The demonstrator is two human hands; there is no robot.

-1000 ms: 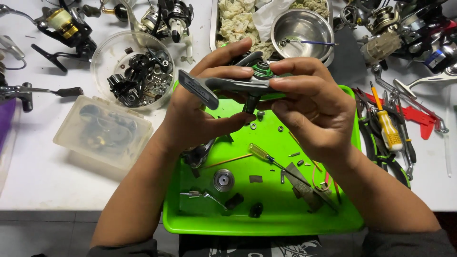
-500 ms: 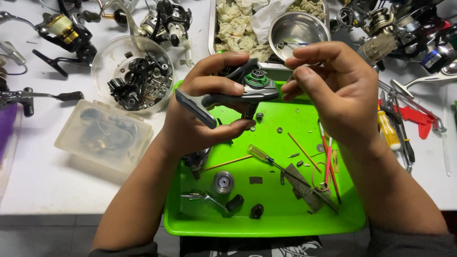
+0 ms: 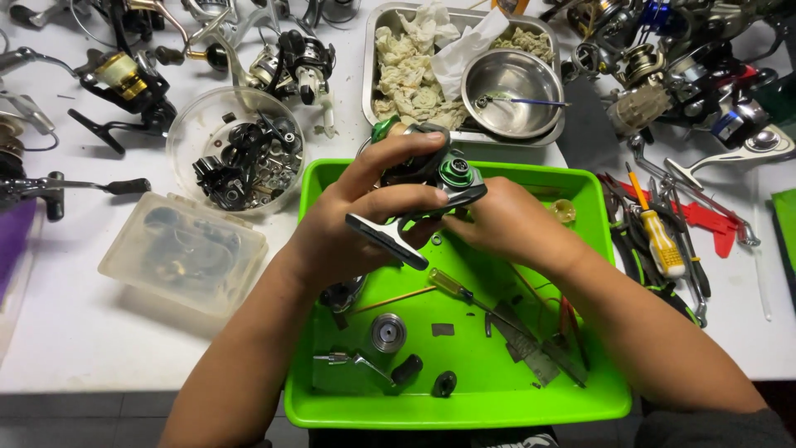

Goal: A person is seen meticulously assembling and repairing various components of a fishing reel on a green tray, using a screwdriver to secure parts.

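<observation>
While the green tray (image 3: pixel 580 398) is sitting square on the white table (image 3: pixel 75 348), both hands are working a fishing reel body (image 3: pixel 431 178) just above the tray's far edge. The left hand (image 3: pixel 348 224) is curling over the top, fingers closed around the dark housing, thumb underneath near the flat grey foot (image 3: pixel 385 241). The right hand (image 3: pixel 506 224) is coming in from the side, fingers tucked in against the reel's underside; exactly what they are pinching I cannot tell, since the reel is hiding the tips. This looks like a stiff, compact, fairly weighty piece of metal and hard plastic, likely greasy and slippery, so the sturdy housing and foot are looking like the safe places to grip, not the green knob (image 3: pixel 455 172) on top. Lying loose in the tray are a yellow-handled screwdriver (image 3: pixel 452 288), a small round spool (image 3: pixel 387 332) and a crank handle (image 3: pixel 365 362). A bowl of dark parts (image 3: pixel 240 153) is standing to the left.
</observation>
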